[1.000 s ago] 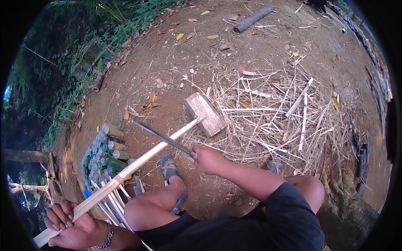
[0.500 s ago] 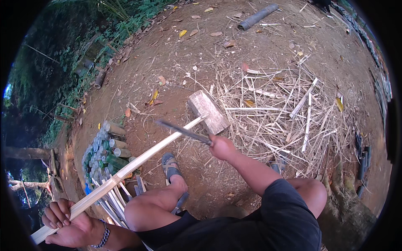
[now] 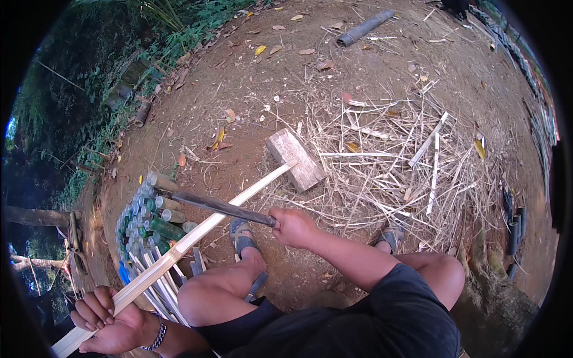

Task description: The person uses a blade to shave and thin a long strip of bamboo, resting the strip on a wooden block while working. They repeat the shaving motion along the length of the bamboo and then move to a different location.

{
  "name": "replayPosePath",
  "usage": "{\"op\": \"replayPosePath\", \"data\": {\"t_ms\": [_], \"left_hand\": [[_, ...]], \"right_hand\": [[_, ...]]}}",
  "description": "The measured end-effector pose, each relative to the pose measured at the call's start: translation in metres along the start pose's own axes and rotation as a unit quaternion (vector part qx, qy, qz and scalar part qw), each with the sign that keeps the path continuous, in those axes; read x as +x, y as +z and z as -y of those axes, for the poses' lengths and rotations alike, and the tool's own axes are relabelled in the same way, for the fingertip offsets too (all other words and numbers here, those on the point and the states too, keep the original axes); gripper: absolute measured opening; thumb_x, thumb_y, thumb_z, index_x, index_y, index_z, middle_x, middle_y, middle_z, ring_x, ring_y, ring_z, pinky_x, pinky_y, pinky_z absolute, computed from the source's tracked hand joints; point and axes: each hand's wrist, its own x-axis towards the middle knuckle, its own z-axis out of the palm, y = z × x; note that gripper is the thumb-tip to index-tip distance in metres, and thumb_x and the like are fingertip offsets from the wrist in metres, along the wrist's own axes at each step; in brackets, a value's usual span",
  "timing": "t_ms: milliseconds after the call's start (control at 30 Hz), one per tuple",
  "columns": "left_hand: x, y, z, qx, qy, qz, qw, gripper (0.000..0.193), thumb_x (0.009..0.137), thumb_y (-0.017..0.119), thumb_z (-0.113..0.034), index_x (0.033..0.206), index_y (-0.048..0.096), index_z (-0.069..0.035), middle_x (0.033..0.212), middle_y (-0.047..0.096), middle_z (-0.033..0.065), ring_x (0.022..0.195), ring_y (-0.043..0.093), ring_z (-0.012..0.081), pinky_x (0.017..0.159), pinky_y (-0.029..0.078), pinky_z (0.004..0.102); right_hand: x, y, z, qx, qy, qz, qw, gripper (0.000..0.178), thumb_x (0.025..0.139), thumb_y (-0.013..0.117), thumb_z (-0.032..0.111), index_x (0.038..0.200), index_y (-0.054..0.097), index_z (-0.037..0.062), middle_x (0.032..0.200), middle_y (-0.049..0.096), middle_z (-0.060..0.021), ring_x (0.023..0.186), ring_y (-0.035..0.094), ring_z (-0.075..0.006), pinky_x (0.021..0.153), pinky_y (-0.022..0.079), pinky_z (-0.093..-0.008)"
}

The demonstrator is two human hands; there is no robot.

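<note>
My left hand (image 3: 116, 327), with a chain bracelet at its wrist, is wrapped round the lower part of a long pale bamboo strip (image 3: 194, 237). The strip slants up and away to the right, its thin far end resting on a squared wooden block (image 3: 295, 156) on the ground. In my right hand (image 3: 294, 227) is the handle end of a machete (image 3: 194, 200), fingers closed round it. Its long dark blade points left and lies across the strip about midway. Whether the edge bites into the bamboo cannot be made out.
Bamboo shavings (image 3: 382, 161) litter the ground right of the block. Cut strips (image 3: 164, 286) lie beside my left leg, near stacked glass bottles (image 3: 149, 218). A dark bamboo tube (image 3: 365, 28) lies at the far side. Tree roots (image 3: 489, 286) stand at right.
My right hand has drawn the machete nearer and to the left, along the strip toward my left hand. My left hand has shifted slightly right, still gripping the bamboo strip.
</note>
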Motion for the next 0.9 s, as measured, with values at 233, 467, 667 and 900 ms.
{"op": "replayPosePath", "data": {"t_ms": [233, 467, 667, 900], "left_hand": [[-0.002, 0.013, 0.001, -0.032, 0.004, -0.015, 0.999, 0.056, 0.085, 0.054, -0.062, 0.067, 0.032, -0.014, 0.059, 0.030, -0.0022, 0.050, 0.026, 0.0091, 0.050, 0.023, 0.0252], [0.007, 0.020, 0.007, -0.035, -0.004, 0.018, 0.999, 0.060, 0.087, 0.042, -0.069, 0.064, 0.033, -0.014, 0.058, 0.033, -0.0023, 0.049, 0.030, 0.0080, 0.051, 0.025, 0.0237], [0.006, 0.020, 0.012, -0.006, 0.035, -0.045, 0.998, 0.049, 0.084, 0.067, -0.047, 0.069, 0.035, -0.014, 0.060, 0.032, -0.0034, 0.050, 0.029, 0.0073, 0.050, 0.025, 0.0222], [0.007, 0.020, 0.008, -0.001, 0.035, -0.050, 0.998, 0.051, 0.086, 0.061, -0.053, 0.069, 0.037, -0.012, 0.064, 0.036, -0.0013, 0.053, 0.035, 0.0083, 0.052, 0.030, 0.0239]], "right_hand": [[0.024, 0.004, -0.098, -0.010, 0.194, -0.013, 0.981, 0.022, 0.088, 0.054, 0.017, 0.106, 0.056, 0.0035, 0.098, 0.065, -0.0199, 0.091, 0.064, -0.0348, 0.083, 0.051, -0.0457], [0.034, 0.017, -0.166, 0.012, 0.271, -0.038, 0.962, 0.027, 0.092, 0.051, 0.022, 0.111, 0.058, 0.0039, 0.100, 0.065, -0.0214, 0.094, 0.064, -0.0371, 0.085, 0.050, -0.0468], [0.026, 0.017, -0.111, -0.001, 0.172, -0.065, 0.983, 0.028, 0.085, 0.056, 0.019, 0.111, 0.059, 0.0071, 0.101, 0.065, -0.0236, 0.097, 0.063, -0.0378, 0.087, 0.049, -0.0463], [0.040, -0.001, -0.175, 0.020, 0.244, -0.005, 0.970, 0.024, 0.078, 0.064, 0.020, 0.089, 0.062, -0.0009, 0.079, 0.067, -0.0176, 0.075, 0.067, -0.0316, 0.068, 0.052, -0.0416]]}}
